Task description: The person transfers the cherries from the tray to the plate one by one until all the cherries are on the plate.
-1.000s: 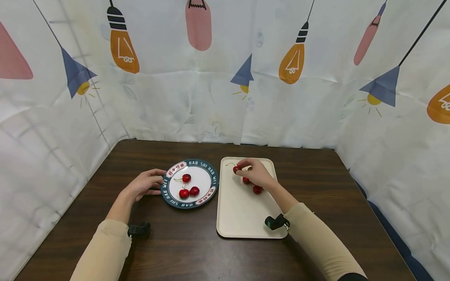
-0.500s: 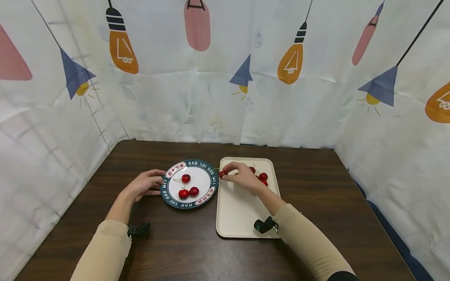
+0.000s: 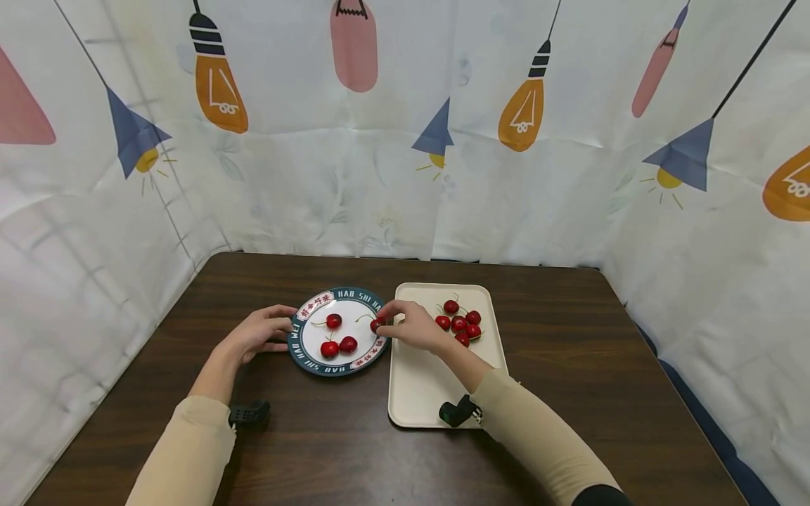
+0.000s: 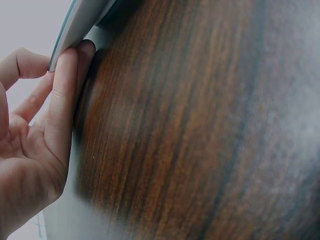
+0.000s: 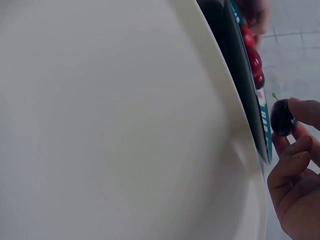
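Note:
In the head view my right hand (image 3: pixel 414 326) pinches a dark red cherry (image 3: pixel 376 325) between thumb and fingertips. The cherry, its green stem pointing left, is over the right rim of a round plate (image 3: pixel 302 355) with a teal patterned border. In the right wrist view this cherry (image 5: pixel 283 118) looks raised off the plate. Three other cherries (image 3: pixel 348 344) lie on the plate's white middle. My left hand (image 3: pixel 256 334) holds the plate's left rim; the left wrist view has the plate edge (image 4: pixel 75 35) between thumb and fingers. Several cherries (image 3: pixel 458 324) are grouped on a cream tray (image 3: pixel 420 393).
The rectangular tray stands just right of the plate on a dark wood table (image 3: pixel 323 436). Printed cloth (image 3: pixel 380 190) with bulbs and lamps hangs behind and on both sides of the table.
My right hand has carried the cherry left, from the tray's cherry group to above the plate's right rim. The left hand has stayed at the plate's left rim.

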{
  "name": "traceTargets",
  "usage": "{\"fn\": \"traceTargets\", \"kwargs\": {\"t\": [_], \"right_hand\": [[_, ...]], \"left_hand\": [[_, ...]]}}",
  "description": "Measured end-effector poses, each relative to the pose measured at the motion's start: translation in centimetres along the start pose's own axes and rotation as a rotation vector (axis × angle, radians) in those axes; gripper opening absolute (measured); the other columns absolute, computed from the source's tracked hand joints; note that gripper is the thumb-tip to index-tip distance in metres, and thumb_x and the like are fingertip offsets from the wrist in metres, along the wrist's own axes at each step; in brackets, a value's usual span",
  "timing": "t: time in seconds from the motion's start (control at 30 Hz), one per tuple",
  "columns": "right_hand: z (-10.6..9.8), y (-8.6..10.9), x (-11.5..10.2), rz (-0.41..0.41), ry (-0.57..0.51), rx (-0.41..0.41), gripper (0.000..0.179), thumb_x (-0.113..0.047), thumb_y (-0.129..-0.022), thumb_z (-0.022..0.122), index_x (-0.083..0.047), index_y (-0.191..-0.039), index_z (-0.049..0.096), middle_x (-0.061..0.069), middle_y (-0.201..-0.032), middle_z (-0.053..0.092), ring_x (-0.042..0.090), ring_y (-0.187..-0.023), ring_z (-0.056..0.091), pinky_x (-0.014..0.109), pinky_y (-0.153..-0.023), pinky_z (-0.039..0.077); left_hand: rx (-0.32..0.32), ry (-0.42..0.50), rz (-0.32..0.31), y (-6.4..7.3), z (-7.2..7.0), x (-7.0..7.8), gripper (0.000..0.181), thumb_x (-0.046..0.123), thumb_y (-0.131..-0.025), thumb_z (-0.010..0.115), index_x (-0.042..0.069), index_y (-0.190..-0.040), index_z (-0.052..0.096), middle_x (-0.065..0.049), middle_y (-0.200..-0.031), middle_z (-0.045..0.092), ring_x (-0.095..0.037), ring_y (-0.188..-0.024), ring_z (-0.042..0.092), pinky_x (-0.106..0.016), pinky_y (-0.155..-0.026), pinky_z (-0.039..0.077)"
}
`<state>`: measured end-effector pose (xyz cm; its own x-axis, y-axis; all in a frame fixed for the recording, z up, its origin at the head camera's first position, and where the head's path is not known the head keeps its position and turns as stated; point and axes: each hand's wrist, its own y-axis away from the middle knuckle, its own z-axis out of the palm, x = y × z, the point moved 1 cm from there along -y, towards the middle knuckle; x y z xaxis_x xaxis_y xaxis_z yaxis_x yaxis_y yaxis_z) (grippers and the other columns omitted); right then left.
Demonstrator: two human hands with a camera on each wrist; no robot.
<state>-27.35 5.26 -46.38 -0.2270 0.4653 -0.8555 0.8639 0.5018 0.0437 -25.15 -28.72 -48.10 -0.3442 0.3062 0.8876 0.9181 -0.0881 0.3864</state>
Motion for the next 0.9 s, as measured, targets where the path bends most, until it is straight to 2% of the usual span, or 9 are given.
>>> {"fn": "traceTargets", "kwargs": {"t": [0.5, 0.9], "right_hand": [[2.0, -0.5, -1.1, -0.042, 0.095, -0.059, 0.025, -0.021, -0.091, 0.078, -0.013, -0.114, 0.072, -0.003, -0.106, 0.069, 0.014, -0.099, 0.061, 0.028, -0.087, 0.051], [3.1, -0.8, -1.9, -0.065, 0.135, -0.107, 0.023, -0.019, -0.091, 0.078, -0.013, -0.112, 0.071, -0.004, -0.104, 0.069, 0.019, -0.102, 0.061, 0.027, -0.088, 0.05]], "left_hand": [[0.0, 0.004, 0.012, -0.1, 0.0, -0.3, 0.054, 0.015, -0.101, 0.056, 0.001, -0.151, 0.042, -0.02, -0.125, 0.056, -0.025, -0.099, 0.062, -0.036, -0.082, 0.062], [-0.002, 0.0, 0.005, -0.1, 0.0, -0.3, 0.055, 0.017, -0.102, 0.057, 0.001, -0.152, 0.041, -0.022, -0.129, 0.054, -0.026, -0.1, 0.062, -0.036, -0.083, 0.061]]}}
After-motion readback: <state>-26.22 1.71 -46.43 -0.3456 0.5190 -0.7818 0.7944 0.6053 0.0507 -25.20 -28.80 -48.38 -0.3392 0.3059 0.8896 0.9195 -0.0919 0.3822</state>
